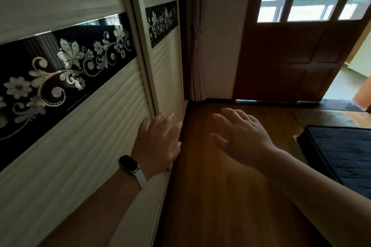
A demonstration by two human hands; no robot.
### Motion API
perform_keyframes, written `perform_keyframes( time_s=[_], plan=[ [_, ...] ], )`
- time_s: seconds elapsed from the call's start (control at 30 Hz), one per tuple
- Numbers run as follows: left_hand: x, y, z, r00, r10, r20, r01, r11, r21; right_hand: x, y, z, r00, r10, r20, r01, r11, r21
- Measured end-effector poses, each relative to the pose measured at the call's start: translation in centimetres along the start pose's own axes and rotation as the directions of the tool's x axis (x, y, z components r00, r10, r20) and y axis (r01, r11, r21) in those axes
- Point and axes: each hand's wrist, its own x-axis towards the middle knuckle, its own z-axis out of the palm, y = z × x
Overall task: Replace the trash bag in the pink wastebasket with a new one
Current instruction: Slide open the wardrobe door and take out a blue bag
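Observation:
Neither the pink wastebasket nor any trash bag is in view. My left hand (158,142) is stretched forward with its fingers apart, close to the lower edge of a cream sliding wardrobe door (90,136); it holds nothing, and a dark smartwatch with a white strap sits on its wrist. My right hand (241,138) hovers over the wooden floor (210,196), palm down, fingers spread and empty.
The wardrobe with a black floral band fills the left side. A brown door (291,56) with glass panes stands ahead, open toward a bright area at the right. A dark blue mattress or mat (345,156) lies at the right. A tied curtain (196,56) hangs in the corner.

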Motion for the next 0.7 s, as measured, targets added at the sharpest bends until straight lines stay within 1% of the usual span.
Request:
perform_keyframes(
  time_s=[0.13,0.3,0.53,0.7],
  plan=[
    [2.8,-1.6,1.6,1.000,-0.012,0.025,0.011,0.999,0.032,3.7,1.3,0.7,0.999,-0.026,0.023,0.025,0.999,0.040],
    [7.6,-2.6,4.1,0.996,-0.066,0.055,0.063,0.997,0.048,9.0,3.7,2.7,0.995,-0.092,0.031,0.088,0.991,0.105],
    [16.9,-2.9,8.5,0.982,-0.164,0.097,0.154,0.983,0.103,19.2,10.7,6.7,0.979,-0.196,0.054,0.183,0.967,0.176],
    [23.9,-2.5,10.6,0.971,-0.212,0.108,0.193,0.967,0.163,26.0,15.7,7.7,0.955,-0.292,0.048,0.278,0.941,0.192]
  ],
)
